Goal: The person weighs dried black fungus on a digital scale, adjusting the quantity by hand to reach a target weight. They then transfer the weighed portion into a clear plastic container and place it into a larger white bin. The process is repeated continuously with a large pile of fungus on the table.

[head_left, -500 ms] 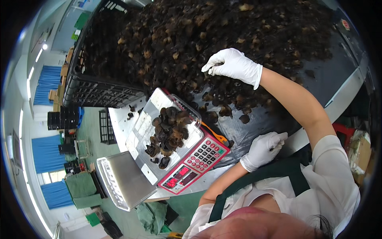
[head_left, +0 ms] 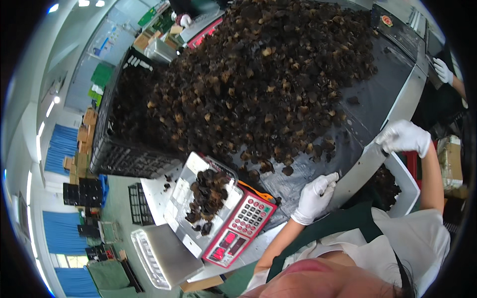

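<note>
My right hand (head_left: 405, 137), in a white glove, is at the right edge of the table, above a white bin (head_left: 410, 181). Its fingertips pinch together, with a small dark piece of dried wood ear mushroom showing at them. My left hand (head_left: 314, 199), gloved too, is curled closed near the table's front edge; whatever its fingers may hold is hidden. Left of it stands a red and white digital scale (head_left: 248, 218) with a small heap of wood ear mushrooms (head_left: 207, 194) on its pan. A large pile of the same mushrooms (head_left: 268, 84) covers the table beyond.
A black plastic crate (head_left: 134, 156) lies tipped at the left, mushrooms spilling from its mouth. A clear plastic container (head_left: 166, 253) hangs off the scale's left side. Another person's gloved hand (head_left: 442, 71) shows at far right, and a second red scale (head_left: 206, 34) at the back.
My right hand has moved from over the pile to the right, toward me, over the table edge. My left hand stays near the front edge. The view has shifted, bringing the white bin into sight.
</note>
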### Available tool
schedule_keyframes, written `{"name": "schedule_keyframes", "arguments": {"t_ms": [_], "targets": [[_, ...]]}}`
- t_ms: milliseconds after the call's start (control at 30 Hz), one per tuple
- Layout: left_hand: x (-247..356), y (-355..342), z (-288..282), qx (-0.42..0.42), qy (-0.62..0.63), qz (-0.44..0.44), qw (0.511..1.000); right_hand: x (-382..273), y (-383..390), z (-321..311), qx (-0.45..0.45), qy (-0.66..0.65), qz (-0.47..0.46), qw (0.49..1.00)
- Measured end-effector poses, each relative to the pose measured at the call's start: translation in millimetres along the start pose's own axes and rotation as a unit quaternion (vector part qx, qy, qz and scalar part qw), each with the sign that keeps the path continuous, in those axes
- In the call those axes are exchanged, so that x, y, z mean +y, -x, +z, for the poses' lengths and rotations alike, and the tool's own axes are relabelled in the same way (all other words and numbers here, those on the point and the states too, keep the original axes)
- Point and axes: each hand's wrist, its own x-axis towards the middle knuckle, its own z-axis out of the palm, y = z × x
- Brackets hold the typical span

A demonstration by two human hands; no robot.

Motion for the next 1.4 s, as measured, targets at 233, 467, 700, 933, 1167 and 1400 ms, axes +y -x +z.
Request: {"name": "schedule_keyframes", "arguments": {"t_ms": [233, 467, 700, 933, 1167, 1400], "targets": [[3.7, 8.3, 4.4, 0.038, -0.015, 0.032, 0.999, -86.4, -62.3, 44.0, 0.169, 0.279, -0.326, 0.887], [-3.5, -7.2, 6.5, 0.004, 0.014, 0.048, 0.999, -240.4, -246.1, 222.3, 0.144, 0.407, -0.496, 0.754], [-40.4, 13.3, 1.3, -0.008, -0.042, 0.058, 0.997, -303.7, -323.6, 283.6, 0.142, 0.415, -0.445, 0.781], [-25.3, 7.9, 4.5, -0.008, -0.052, 0.070, 0.996, -290.4, -314.2, 244.8, 0.205, 0.561, -0.349, 0.723], [-2.3, -1.4, 7.9, 0.014, -0.038, 0.066, 0.997, -226.7, -254.6, 152.0, 0.185, 0.500, -0.232, 0.813], [15.8, 10.1, -4.6, 0.074, -0.083, 0.047, 0.993, -105.9, -232.6, 77.1, 0.224, 0.480, -0.266, 0.806]]}}
